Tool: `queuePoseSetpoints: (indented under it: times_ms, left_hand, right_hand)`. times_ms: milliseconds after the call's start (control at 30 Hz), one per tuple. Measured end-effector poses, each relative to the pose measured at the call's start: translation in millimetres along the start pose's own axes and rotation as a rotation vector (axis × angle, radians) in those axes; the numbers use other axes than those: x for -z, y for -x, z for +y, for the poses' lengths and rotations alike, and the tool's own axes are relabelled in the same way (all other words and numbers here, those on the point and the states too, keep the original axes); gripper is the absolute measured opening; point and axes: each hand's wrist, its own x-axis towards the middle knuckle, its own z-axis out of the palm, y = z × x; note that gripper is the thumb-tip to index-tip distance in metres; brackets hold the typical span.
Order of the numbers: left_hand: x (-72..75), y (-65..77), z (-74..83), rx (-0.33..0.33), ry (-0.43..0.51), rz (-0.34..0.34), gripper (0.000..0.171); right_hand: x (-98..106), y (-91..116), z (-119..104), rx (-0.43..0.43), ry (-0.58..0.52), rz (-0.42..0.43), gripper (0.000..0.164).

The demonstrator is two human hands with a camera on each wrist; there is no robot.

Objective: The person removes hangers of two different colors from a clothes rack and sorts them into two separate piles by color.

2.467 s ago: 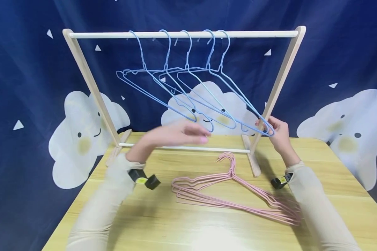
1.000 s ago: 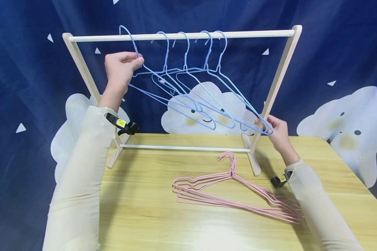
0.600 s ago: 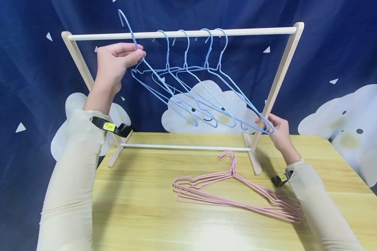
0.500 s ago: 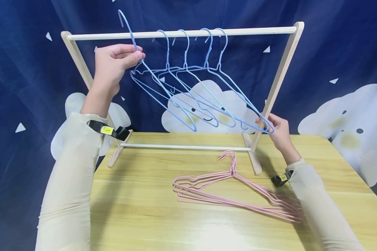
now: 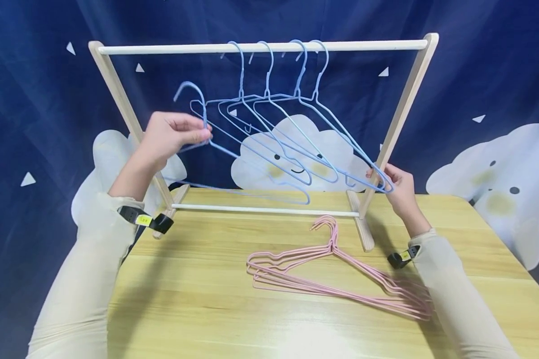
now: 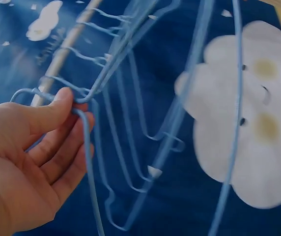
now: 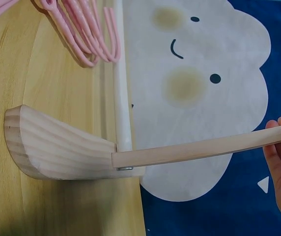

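Note:
My left hand pinches a blue wire hanger at its neck between thumb and fingers. Its hook is off the rail, below and in front of it. In the left wrist view the thumb and fingertips of the left hand meet at the hanger's neck. Several other blue hangers hang from the white rail of a small wooden rack. My right hand grips the rack's right post low down, behind the corners of the rightmost hangers. The right wrist view shows its fingers at the post.
A bundle of pink hangers lies on the wooden table in front of the rack. The rack's lower bar joins its two feet. A dark blue curtain with white clouds hangs behind.
My left hand rose to the leftmost blue hanger, took it by the neck, lifted its hook off the rail, then brought it down in front. The right hand stayed at the post.

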Motion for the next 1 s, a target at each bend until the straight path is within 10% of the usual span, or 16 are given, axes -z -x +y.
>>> queuePoseSetpoints:
  times_ms: [600, 1000]
  left_hand:
    - [-23.7, 26.1, -125.7, 0.312, -0.304, -0.148, 0.024]
    - [-43.2, 37.8, -159.2, 0.458, -0.321, -0.232, 0.017]
  right_hand:
    - [0, 0, 2, -0.007, -0.015, 0.0, 0.025]
    - [6, -7, 31, 0.006, 0.013, 0.005, 0.022]
